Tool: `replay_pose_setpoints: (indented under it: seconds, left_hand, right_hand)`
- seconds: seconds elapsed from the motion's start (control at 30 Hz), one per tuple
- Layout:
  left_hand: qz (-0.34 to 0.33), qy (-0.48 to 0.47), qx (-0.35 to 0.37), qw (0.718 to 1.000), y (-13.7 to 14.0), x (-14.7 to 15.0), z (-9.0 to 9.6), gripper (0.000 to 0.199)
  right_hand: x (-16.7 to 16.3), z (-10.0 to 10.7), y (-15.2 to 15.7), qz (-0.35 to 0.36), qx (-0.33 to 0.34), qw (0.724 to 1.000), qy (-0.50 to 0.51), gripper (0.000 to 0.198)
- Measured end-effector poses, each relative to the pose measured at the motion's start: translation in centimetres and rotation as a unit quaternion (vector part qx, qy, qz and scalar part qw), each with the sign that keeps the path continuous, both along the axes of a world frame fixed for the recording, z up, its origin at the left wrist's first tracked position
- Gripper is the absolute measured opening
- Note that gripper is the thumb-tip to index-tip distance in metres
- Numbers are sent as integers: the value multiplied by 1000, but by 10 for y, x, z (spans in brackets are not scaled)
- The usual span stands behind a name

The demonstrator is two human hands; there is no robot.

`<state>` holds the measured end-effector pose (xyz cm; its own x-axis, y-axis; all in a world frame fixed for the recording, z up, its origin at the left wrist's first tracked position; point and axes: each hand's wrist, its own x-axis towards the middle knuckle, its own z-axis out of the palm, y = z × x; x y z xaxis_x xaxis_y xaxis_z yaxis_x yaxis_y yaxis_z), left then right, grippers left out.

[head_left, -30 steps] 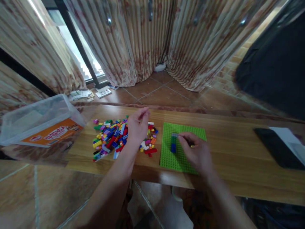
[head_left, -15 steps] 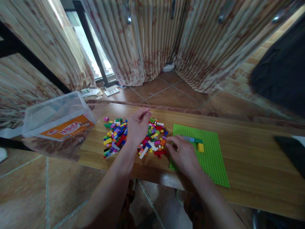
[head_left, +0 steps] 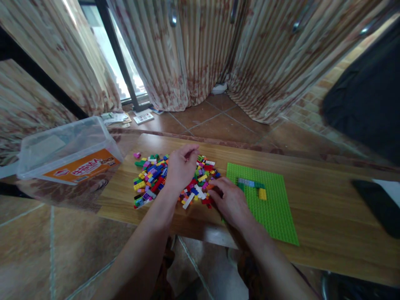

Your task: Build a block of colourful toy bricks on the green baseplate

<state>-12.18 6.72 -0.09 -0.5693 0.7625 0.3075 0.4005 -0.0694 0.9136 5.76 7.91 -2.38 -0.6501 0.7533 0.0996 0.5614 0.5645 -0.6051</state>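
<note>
A heap of colourful toy building bricks [head_left: 150, 177] lies on the wooden bench [head_left: 321, 200]. Over the middle of the heap is my left hand [head_left: 183, 166], its fingers curled in together; whatever they may hold is hidden. My right hand [head_left: 229, 200] reaches to the heap's right edge, thumb and fingers apart beside orange and red bricks. Part of it covers the left side of a green baseplate [head_left: 275, 212]. On that plate, grey and green bricks form a row [head_left: 248, 182], with a yellow brick [head_left: 262, 194] at the row's right end.
A clear plastic box [head_left: 71, 146] with an orange label stands left of the heap. At the bench's right lies a dark flat object [head_left: 375, 208] beside something white. Papers [head_left: 117, 119] rest on the tiled floor near the curtains [head_left: 203, 62].
My right hand has shifted left, off part of the baseplate and closer to the brick heap. My left hand stays over the heap with little change. The view has turned slightly.
</note>
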Motion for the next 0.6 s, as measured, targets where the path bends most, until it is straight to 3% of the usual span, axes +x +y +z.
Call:
replay_pose_setpoints:
  seconds: [0.3,0.6]
  left_hand:
    - [-3,-13,-3,1000,1,1,1,20]
    - [74,-98,57,991,-2,-28,11,23]
  right_hand:
    - [10,-1,6,-26,27,999,13,20]
    - [6,-1,6,-25,32,999,29,19]
